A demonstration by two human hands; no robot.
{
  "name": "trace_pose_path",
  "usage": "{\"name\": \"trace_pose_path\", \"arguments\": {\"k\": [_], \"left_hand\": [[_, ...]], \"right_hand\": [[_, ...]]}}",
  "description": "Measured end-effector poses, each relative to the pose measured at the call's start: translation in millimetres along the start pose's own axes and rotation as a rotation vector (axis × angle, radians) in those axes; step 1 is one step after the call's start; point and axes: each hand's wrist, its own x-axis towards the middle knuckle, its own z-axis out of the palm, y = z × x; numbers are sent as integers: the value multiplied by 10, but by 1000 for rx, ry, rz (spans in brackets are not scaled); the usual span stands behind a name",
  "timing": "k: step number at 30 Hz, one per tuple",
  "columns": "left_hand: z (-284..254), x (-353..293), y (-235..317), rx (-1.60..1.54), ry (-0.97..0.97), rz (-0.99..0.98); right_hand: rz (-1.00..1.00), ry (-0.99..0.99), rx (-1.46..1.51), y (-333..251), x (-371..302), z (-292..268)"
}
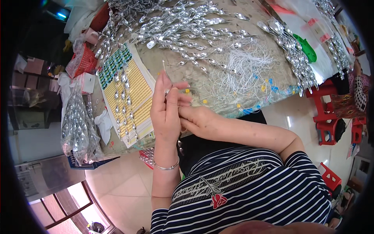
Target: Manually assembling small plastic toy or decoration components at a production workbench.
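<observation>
My two hands meet over the near edge of the table. My left hand [165, 108], with a bangle at its wrist, is closed around a twisted silver strip [164, 67]; one thin end sticks up past the fingertips. My right hand [199, 120] presses its curled fingers against the left palm, closed on the same strip as far as I can see. A shiny twisted end [180, 146] hangs below the hands. Most of the strip's middle is hidden by the fingers. Left of my hands, several twisted silver strips [124, 97] lie across a sheet with yellow strips and green round stickers [117, 64].
A heap of silver twisted strips [183, 27] covers the far table, with another bundle [290, 54] at the right. Tangled white string [245, 64] lies right of my hands. A red basket [86, 61] and a plastic bag of strips [79, 128] stand left. Red stools [325, 103] are at right, near another person [358, 87].
</observation>
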Motion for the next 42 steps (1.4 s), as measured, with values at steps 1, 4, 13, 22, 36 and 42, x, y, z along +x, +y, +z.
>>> {"name": "trace_pose_path", "arguments": {"k": [1, 4, 13, 22, 36, 42], "left_hand": [[-55, -12, -7, 48, -36, -10], [-133, -44, 11, 131, -37, -59], [-303, -391, -274, 225, -112, -318], [-323, -547, -357, 201, -133, -396], [-211, -486, -194, 121, -72, -375], [-52, -423, -142, -20, -108, -316]], "right_hand": [[-47, -6, -37, 24, -25, -7], [-155, -2, -128, 132, -104, -152], [-92, 255, -555, 671, 50, -902], [-58, 289, -787, 799, 189, -776], [204, 205, 86, -115, 37, -935], [191, 31, -83, -205, -142, -548]]}}
